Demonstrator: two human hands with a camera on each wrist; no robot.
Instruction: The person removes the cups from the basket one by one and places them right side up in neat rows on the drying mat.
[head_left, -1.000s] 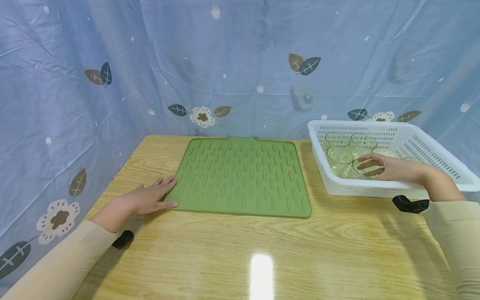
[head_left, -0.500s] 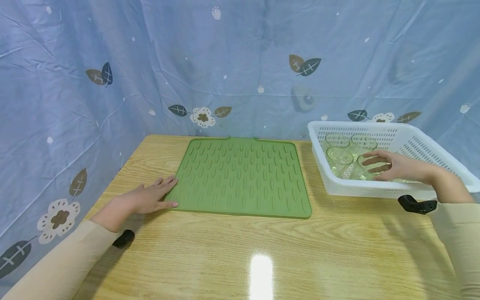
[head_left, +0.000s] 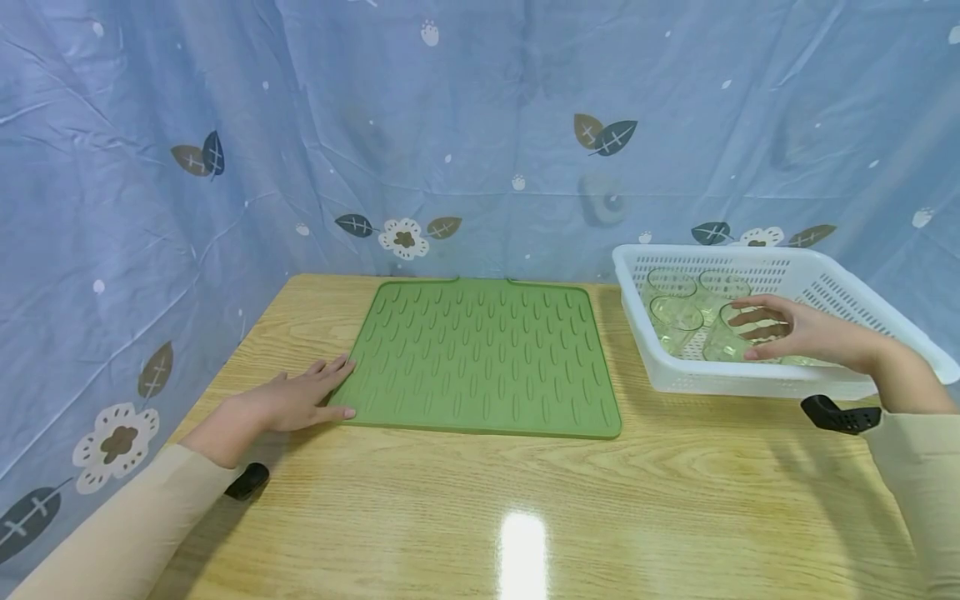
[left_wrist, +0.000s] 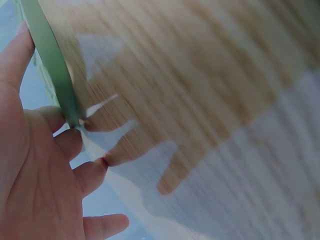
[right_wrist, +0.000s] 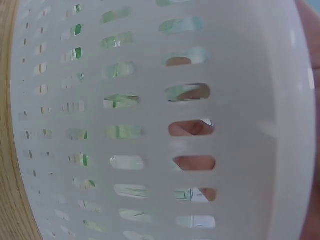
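A green mat with raised ridges lies flat on the wooden table. At its left edge rests my left hand, fingers spread and fairly straight, touching the mat's corner; the left wrist view shows the palm and the mat's edge. Over the front of a white perforated plastic basket, my right hand grips a clear drinking glass by its upper part, with fingers and thumb curled about it. This glass leans inside the basket. In the right wrist view the basket wall hides most of that hand.
Several more clear glasses, one of them a near-left glass, stand in the basket's left part. A blue patterned curtain hangs behind the table and along its left side. Bare wooden tabletop stretches in front of the mat.
My right hand has shifted slightly right and taken hold of the glass, which has gone from upright to tilted. The left hand stays where it was on the mat's edge.
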